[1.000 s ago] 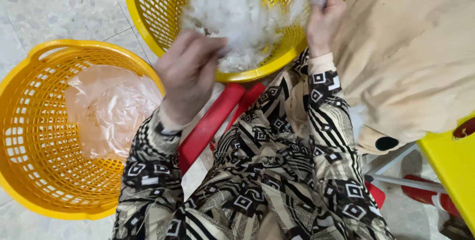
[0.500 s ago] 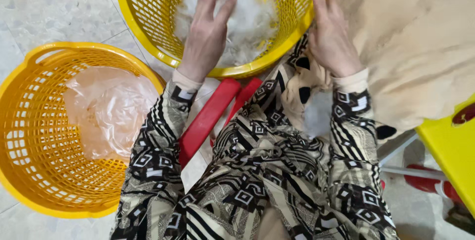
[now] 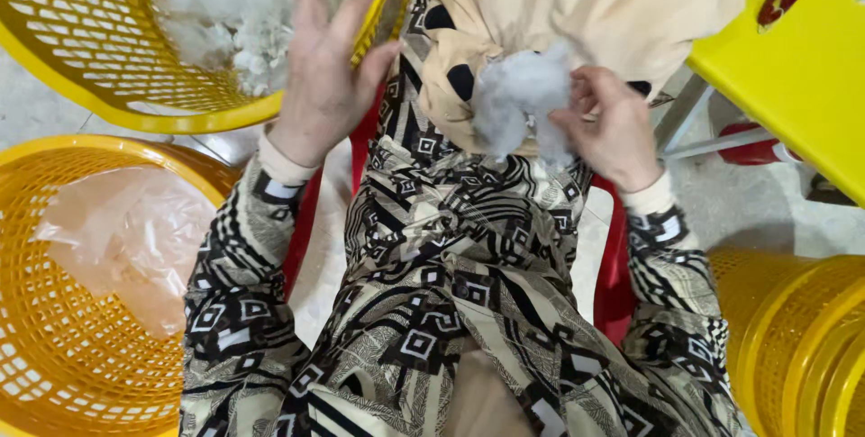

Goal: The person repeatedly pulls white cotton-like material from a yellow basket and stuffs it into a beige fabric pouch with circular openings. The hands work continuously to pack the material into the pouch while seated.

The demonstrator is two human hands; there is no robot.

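White stuffing tuft (image 3: 523,95) pinched in right hand (image 3: 613,135); left hand (image 3: 324,77) spread open.

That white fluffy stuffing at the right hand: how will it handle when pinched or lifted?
The clump of white stuffing looks wispy and loose, so it probably weighs very little and squashes easily. The right hand pinches it with fingertips only, suggesting little grip is needed. Ragged edges hint that tufts may tear off or drift.
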